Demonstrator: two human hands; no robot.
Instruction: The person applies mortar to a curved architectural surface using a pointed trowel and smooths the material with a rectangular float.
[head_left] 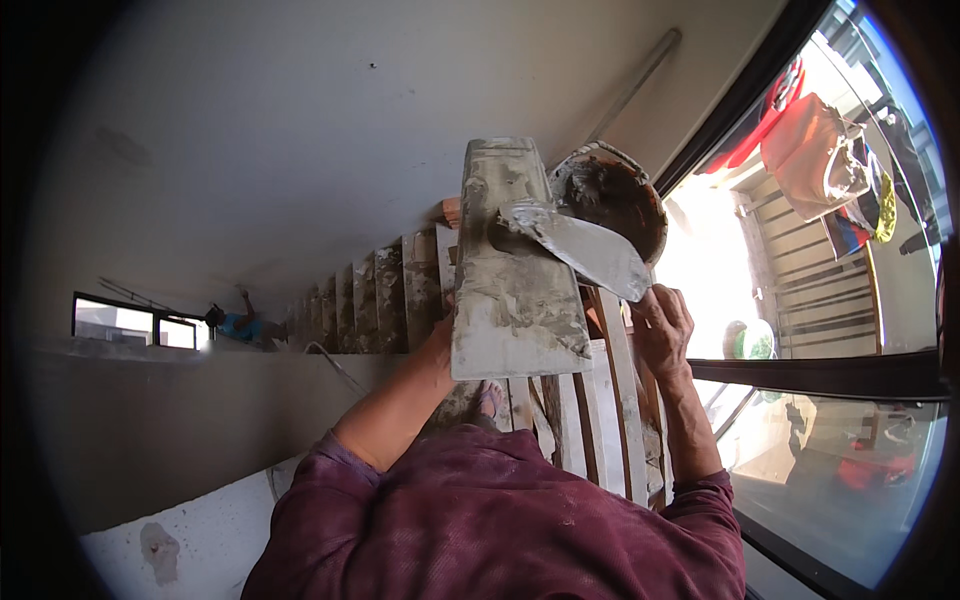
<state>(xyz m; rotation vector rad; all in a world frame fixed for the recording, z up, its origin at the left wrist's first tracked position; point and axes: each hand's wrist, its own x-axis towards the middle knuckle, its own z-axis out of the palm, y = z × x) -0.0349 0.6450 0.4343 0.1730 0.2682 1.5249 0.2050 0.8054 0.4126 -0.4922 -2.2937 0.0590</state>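
Note:
My left hand [440,336] reaches behind a long, tapered, plaster-smeared board [515,320], its fingers mostly hidden by it; the board is held up in front of me. My right hand [664,322] has its fingers closed on the right end of a flat metal trowel [585,250], whose wet, smeared blade lies across the board's face. Just behind them at the upper right is a bucket [610,190] with dark, mortar-coated insides and a rope handle. What the bucket rests on is hidden.
Mortar-streaked stairs [385,295] run leftward along a plastered wall [250,120], with timber planks [590,420] below me. A co-worker in blue [236,322] is far left, near a small window [115,320]. On my right, a framed glass window [850,460] and hanging laundry [810,160].

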